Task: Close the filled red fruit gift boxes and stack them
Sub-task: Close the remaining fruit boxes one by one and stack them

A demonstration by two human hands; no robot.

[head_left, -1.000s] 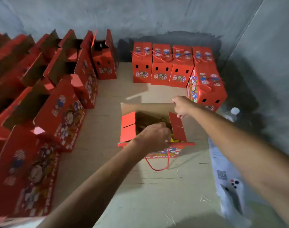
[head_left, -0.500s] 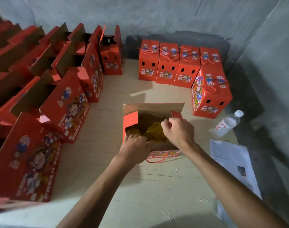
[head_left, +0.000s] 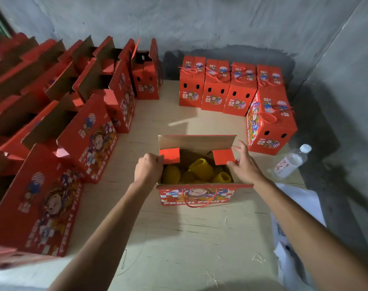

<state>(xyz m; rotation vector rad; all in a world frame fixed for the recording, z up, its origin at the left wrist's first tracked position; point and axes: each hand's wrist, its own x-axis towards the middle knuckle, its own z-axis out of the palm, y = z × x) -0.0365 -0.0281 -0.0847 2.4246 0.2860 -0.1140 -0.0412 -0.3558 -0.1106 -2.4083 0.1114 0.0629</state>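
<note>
an open red gift box [head_left: 196, 195] sits in the middle of the pale wooden surface [head_left: 178, 238], its printed "fresh fruit" side and red cord handle [head_left: 197, 203] facing near. inside lie fruits wrapped in yellow foam netting [head_left: 200, 172]. the far brown flap [head_left: 196, 141] stands upright. the left hand [head_left: 148, 170] is at the box's left end, fingers curled around the small red left side flap [head_left: 169, 155]. the right hand [head_left: 245, 164] is at the right end, thumb and fingers spread fairly wide, pinching the edge of the right side flap [head_left: 223, 156]. both side flaps are folded inward over the fruit.

at the far side, a row of four closed red boxes [head_left: 227, 89] stands against the grey wall, with a fifth closed box [head_left: 271, 127] just near the row's right end. along the left, many open red boxes [head_left: 90, 135] stand in rows with flaps up. a clear water bottle [head_left: 291, 162] lies to the right of the open box, and white papers [head_left: 298, 206] lie near it.
</note>
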